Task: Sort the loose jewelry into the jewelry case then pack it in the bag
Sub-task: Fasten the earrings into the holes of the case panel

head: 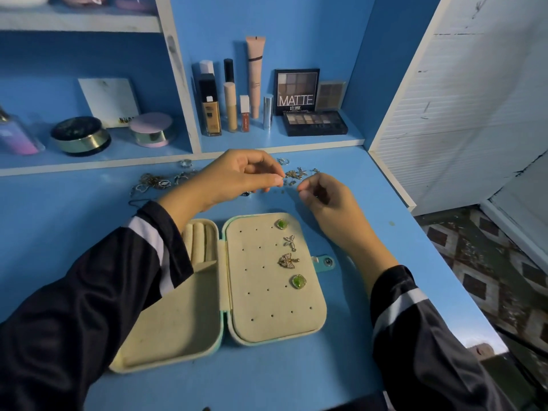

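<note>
Holding four earrings (pixel 298 281), probably pinned, jewelry case (pixel 267 317)

Makeup bottles (pixel 210 114) and eyeshadow palettes (pixel 296 91) are lining blue shelves (pixel 326 140) behind the desk (pixel 59 200), suggesting a home vanity.

Beyond the jewelry case (pixel 267 292), the left hand (pixel 234 176) has in its grip a tiny piece (pixel 281 180), too small to identify. Whether the curled fingers of the right hand (pixel 326 203), beyond the case's far right corner, hold anything cannot be told. The loose jewelry (pixel 154 182) beyond the case is blurred and partly hidden behind the left hand. The left sleeve (pixel 103 277) covers part of the case's left half and its ring rolls (pixel 197 241). Far beyond and left of the case, a purple bottle (pixel 14 134) is cut off by the edge.
</note>
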Demonstrator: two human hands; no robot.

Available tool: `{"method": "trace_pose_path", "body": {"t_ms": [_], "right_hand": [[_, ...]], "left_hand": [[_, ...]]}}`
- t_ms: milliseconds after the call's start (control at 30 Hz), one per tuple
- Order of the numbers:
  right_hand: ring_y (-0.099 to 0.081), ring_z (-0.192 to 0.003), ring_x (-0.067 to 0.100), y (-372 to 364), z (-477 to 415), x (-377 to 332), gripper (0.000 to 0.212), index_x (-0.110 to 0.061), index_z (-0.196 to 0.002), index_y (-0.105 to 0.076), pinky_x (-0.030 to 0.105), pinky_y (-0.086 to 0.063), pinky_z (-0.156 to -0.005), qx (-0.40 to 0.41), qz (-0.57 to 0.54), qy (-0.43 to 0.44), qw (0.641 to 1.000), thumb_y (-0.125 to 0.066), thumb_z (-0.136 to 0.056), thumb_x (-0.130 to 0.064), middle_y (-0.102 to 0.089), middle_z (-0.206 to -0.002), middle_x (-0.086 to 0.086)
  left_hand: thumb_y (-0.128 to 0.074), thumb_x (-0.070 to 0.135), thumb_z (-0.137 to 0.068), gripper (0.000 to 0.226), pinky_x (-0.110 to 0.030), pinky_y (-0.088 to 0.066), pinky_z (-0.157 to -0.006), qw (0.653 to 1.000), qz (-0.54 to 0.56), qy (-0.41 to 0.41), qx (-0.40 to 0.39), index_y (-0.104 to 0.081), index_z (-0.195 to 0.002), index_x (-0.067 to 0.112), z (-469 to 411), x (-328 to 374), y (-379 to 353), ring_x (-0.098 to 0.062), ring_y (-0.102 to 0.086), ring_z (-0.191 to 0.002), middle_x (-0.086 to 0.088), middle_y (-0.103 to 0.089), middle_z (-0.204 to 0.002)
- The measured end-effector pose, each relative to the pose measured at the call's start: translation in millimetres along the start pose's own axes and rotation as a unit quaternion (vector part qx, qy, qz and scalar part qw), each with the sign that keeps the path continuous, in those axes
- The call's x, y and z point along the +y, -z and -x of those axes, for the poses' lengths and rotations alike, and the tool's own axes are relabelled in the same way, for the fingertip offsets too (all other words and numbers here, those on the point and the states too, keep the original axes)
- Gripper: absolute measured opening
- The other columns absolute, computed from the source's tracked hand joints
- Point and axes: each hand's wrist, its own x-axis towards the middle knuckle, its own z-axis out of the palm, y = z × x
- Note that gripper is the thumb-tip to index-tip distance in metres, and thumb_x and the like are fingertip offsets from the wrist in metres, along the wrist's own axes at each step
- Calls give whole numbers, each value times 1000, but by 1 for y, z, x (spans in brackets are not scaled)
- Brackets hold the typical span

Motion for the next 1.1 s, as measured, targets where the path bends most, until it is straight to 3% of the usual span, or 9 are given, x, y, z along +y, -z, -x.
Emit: {"method": "trace_pose_path", "body": {"t_ms": [133,267,433,567,733,833,967,1100], "right_hand": [[-40,-60,4,-3,22,-7,8,-13,-92,-60,11,-36,-54,-7,-34,-11,999,-55,-97,-8,-52,-78,0],[-43,-61,7,-3,46,-13,9,-13,-90,-60,14,-38,-53,-1,-53,-21,998,-56,-97,-10,-53,-77,-3],[-54,-70,13,-2,79,-9,14,-13,-85,-60,27,-45,-64,16,-91,-41,995,-56,-96,-5,-61,-85,17],[-55,-74,8,0,100,-6,17,-17,-83,-61,21,-44,-70,44,-64,-36,996,-58,-94,-5,-64,-84,2],[-60,-79,8,4,123,-8,9,-11,-88,-64,15,-46,-72,65,-37,-24,997,-60,-93,-5,-69,-89,-6],[-61,-81,5,5,135,-8,7,-10,-89,-64,13,-45,-73,65,-27,-20,997,-61,-93,-6,-69,-90,-9],[-63,-87,7,3,149,-10,7,-10,-87,-64,18,-49,-78,58,-24,-14,998,-62,-92,-4,-70,-94,-8],[-64,-90,6,2,156,-10,7,-9,-88,-64,19,-50,-81,61,-32,-14,998,-62,-92,-3,-70,-97,-5]], "left_hand": [[-71,9,-86,9,-21,-52,-77,1000,13,-11,-19,-71,-92,16,20,4,-8,-9,-63,-77,4,-72,-84],[-71,11,-87,9,-22,-46,-65,999,23,5,-25,-71,-90,19,42,8,-15,-6,-61,-72,5,-70,-79],[-72,14,-87,8,-23,-44,-63,999,16,7,-27,-70,-91,21,66,14,-21,-4,-61,-73,9,-70,-76],[-72,14,-86,8,-17,-44,-59,999,21,6,-28,-69,-91,21,82,21,-28,-1,-62,-73,9,-73,-81],[-74,21,-85,10,-26,-49,-70,999,12,12,-44,-72,-94,21,100,22,-38,-8,-65,-82,1,-76,-95],[-73,17,-85,9,-24,-50,-72,998,18,9,-53,-72,-93,21,108,21,-44,-8,-65,-82,2,-76,-94],[-73,17,-83,11,-36,-53,-85,998,20,11,-62,-72,-94,18,117,21,-50,-11,-67,-92,6,-76,-94],[-74,21,-79,14,-36,-49,-82,997,21,6,-70,-72,-93,19,123,25,-54,-7,-66,-90,7,-75,-91]]}}
